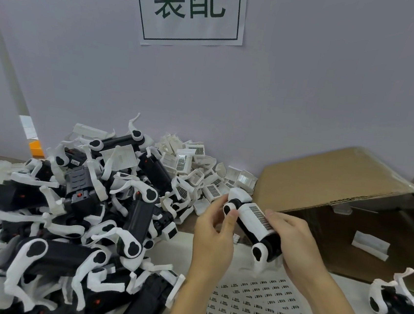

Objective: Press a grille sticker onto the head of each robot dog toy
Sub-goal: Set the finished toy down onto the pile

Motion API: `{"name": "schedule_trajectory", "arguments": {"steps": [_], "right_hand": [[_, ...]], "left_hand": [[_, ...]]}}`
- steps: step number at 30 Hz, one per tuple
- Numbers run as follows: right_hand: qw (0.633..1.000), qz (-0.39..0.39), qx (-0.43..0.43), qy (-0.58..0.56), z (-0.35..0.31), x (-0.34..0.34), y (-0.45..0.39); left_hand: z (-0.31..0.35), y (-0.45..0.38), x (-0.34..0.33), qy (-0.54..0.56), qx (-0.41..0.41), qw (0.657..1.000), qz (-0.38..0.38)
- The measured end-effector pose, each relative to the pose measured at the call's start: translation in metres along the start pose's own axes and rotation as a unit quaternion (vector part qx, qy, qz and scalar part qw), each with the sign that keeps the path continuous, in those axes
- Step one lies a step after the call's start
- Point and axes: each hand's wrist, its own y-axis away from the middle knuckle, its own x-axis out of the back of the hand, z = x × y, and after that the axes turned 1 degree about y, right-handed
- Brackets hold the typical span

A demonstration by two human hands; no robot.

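I hold one black-and-white robot dog toy (250, 221) above the table, slanting from upper left to lower right. My left hand (214, 237) grips its upper end, thumb on a black leg joint. My right hand (294, 242) grips its lower end, fingers lying along the edge of a dotted grille sticker (259, 216) on the toy's white top. A sheet of small printed stickers (261, 313) lies under my forearms.
A big heap of robot dog toys (74, 222) fills the left. White plastic covers with grille stickers (194, 171) are piled against the wall. An open cardboard box (345, 194) lies on its side at right, another toy (390, 301) in front of it.
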Motion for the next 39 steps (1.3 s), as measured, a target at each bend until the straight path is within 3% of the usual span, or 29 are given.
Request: {"name": "schedule_trajectory", "arguments": {"steps": [3,5,8,14,19,21,23,26,29,35,39], "right_hand": [[0.998,-0.032,0.048,0.036,-0.005,-0.001,0.004],[0.988,-0.062,0.058,0.129,-0.005,-0.001,0.003],[0.972,-0.022,0.092,0.217,0.000,-0.009,0.002],[0.976,0.076,0.165,0.117,0.008,-0.006,-0.004],[0.991,0.047,0.121,0.025,0.014,0.000,-0.009],[0.992,0.015,0.074,-0.097,0.019,-0.005,-0.009],[0.971,-0.038,0.014,-0.237,0.026,-0.011,-0.007],[0.943,-0.074,-0.039,-0.321,0.036,-0.019,-0.004],[0.934,-0.092,-0.052,-0.342,0.042,-0.020,-0.003],[0.937,-0.073,-0.039,-0.340,0.043,-0.019,-0.004],[0.975,0.048,0.065,-0.208,0.036,-0.025,-0.002]], "left_hand": [[0.000,0.000,-0.004,-0.005,-0.008,0.999,0.052],[-0.002,0.000,-0.003,0.001,-0.010,0.996,0.092],[-0.001,-0.001,-0.003,0.029,0.011,0.993,0.115],[0.003,-0.003,0.001,0.041,0.002,0.992,0.116],[0.006,-0.001,-0.002,0.122,0.018,0.986,0.115],[0.011,0.000,-0.001,0.157,0.021,0.981,0.107],[0.016,0.000,-0.001,0.181,0.003,0.980,0.087],[0.020,0.002,-0.003,0.194,-0.028,0.979,0.050],[0.018,0.002,-0.004,0.194,-0.042,0.980,0.024],[0.015,0.000,-0.003,0.162,-0.035,0.985,0.044],[0.007,-0.006,0.001,0.125,0.001,0.983,0.137]]}}
